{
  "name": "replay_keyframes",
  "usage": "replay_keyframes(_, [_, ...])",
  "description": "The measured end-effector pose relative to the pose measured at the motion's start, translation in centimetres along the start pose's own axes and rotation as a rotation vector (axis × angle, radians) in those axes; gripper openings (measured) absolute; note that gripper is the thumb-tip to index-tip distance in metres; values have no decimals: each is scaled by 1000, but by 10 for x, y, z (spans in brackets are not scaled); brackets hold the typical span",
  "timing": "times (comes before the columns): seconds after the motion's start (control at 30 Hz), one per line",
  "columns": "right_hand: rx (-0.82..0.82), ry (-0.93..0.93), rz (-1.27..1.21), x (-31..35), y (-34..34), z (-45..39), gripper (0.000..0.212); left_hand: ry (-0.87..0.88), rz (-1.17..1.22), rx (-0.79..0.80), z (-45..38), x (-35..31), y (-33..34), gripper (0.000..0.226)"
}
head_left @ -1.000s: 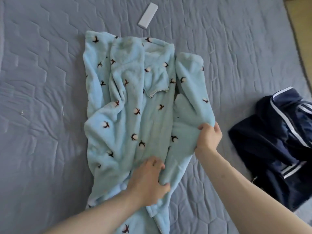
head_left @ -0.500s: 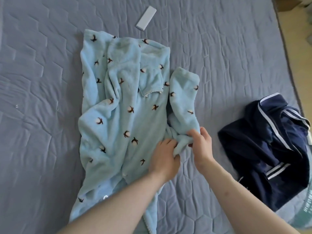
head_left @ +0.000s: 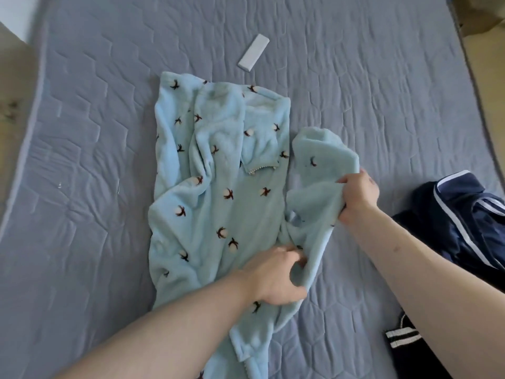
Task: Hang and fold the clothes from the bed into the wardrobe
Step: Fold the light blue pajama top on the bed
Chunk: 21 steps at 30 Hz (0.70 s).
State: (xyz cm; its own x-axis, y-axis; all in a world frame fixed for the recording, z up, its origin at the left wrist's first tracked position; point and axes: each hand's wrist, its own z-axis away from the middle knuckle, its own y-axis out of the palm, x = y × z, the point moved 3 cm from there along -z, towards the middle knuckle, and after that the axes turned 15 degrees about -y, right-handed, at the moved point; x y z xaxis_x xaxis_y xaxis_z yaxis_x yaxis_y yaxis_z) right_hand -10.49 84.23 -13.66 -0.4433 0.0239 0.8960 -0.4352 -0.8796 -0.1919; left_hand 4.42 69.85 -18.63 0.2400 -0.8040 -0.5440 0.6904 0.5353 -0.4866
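My left hand (head_left: 276, 274) grips a fold of the blue fleece (head_left: 218, 192) near its lower right edge, fingers curled round the cloth with the thumb underneath. My right hand (head_left: 358, 195) holds the fleece farther up on the right, fingers bunched into the fabric and lifting a flap of it off the bed (head_left: 82, 160). Between my two hands the cloth rises in a loose ridge; the plain underside of the flap faces up, with only one or two dark prints on it.

The rest of the fleece lies rumpled but mostly flat on the grey quilted bed, its long side running away from me, dotted with small brown-and-white prints. A pocket with a pale trimmed edge (head_left: 262, 168) sits near the middle, just left of the lifted flap.

A white remote (head_left: 253, 55) lies on the bed beyond the fleece, apart from it. At the right edge is a heap of navy clothing (head_left: 464, 222) with white stripes, near my right forearm, not touching the fleece.
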Motion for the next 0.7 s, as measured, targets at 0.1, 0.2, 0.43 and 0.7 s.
replay_keyframes(0.1, [74,-232,-42,30,26,14,54,-87,233,-166,8,13,-27,46])
replay_keyframes(0.2, [241,-440,31,46,73,33,67,-161,461,-276,20,44,-54,41])
replay_keyframes(0.43, [924,-612,912,-23,170,69,70,-343,494,-474,37,143,-83,29])
replay_keyframes(0.7, [774,-591,1066,-92,128,68,75,-434,511,-528,52,205,-78,29])
